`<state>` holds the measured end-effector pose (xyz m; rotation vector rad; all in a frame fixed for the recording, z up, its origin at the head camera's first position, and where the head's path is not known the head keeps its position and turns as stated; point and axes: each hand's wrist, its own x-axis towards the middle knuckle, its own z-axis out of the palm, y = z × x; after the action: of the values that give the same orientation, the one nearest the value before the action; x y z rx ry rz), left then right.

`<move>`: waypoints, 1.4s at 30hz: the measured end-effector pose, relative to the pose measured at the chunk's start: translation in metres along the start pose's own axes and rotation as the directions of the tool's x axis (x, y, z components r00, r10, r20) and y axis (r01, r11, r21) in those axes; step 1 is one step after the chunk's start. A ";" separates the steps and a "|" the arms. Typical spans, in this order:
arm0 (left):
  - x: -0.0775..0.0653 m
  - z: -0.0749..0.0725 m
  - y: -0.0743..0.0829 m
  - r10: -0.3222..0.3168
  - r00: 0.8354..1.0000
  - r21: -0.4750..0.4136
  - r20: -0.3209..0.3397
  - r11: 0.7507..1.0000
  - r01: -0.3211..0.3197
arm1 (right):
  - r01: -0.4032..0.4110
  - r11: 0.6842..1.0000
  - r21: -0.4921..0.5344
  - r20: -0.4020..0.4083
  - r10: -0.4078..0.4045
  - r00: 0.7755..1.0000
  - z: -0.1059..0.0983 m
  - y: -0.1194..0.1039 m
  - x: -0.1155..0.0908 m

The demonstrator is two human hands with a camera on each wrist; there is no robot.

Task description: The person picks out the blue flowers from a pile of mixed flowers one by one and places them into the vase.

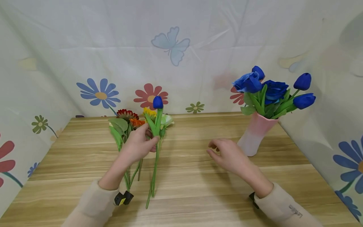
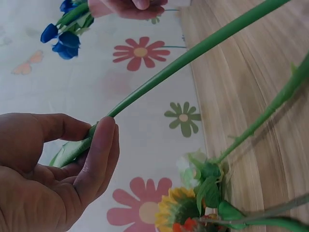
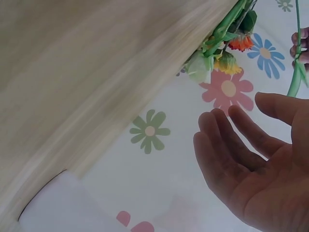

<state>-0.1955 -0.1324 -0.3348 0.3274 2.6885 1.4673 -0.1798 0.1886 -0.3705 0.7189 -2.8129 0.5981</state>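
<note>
In the head view my left hand (image 1: pixel 139 142) pinches the stem of a blue tulip (image 1: pixel 158 102), just below its green leaves. The left wrist view shows thumb and fingers around the green stem (image 2: pixel 159 79). My right hand (image 1: pixel 228 154) holds nothing; its fingers are loosely bent, as the right wrist view confirms with the bare palm (image 3: pixel 256 174). It hovers left of a pink and white vase (image 1: pixel 256 134). Blue roses (image 1: pixel 273 91) and blue tulips (image 1: pixel 302 81) stand in that vase.
Beside and behind my left hand lie more flowers: a dark red one (image 1: pixel 127 114), an orange one (image 1: pixel 137 123), a yellow one (image 1: pixel 150 112) and a whitish one (image 1: pixel 167 120). The wooden table (image 1: pixel 187 176) ends at a flower-printed curtain (image 1: pixel 204 72).
</note>
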 end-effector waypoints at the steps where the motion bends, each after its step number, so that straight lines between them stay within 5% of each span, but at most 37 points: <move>1: 0.001 0.003 0.001 0.000 1.000 -0.008 0.004 1.000 0.000 | 0.000 1.000 0.002 0.000 0.000 1.000 0.001 -0.001 0.000; 21: 0.011 0.035 0.021 0.029 0.997 -0.199 0.069 0.980 -0.014 | 0.109 0.972 0.210 -0.073 -0.095 0.993 0.007 -0.028 0.006; 31: 0.008 0.048 0.032 0.063 0.992 -0.231 0.107 0.972 -0.037 | 0.124 0.915 0.384 -0.043 -0.117 0.992 0.016 -0.045 0.009; 36: 0.007 0.054 0.033 0.062 0.992 -0.239 0.111 0.970 -0.033 | 0.056 0.885 0.463 -0.056 -0.034 0.998 0.017 -0.054 0.011; 42: 0.007 0.059 0.033 0.092 0.988 -0.327 0.121 0.944 -0.048 | -0.004 0.806 0.592 -0.052 0.043 0.998 0.019 -0.056 0.012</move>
<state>-0.1880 -0.0653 -0.3385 0.4841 2.3033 1.8001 -0.1639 0.1303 -0.3650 0.7340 -2.5654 1.5167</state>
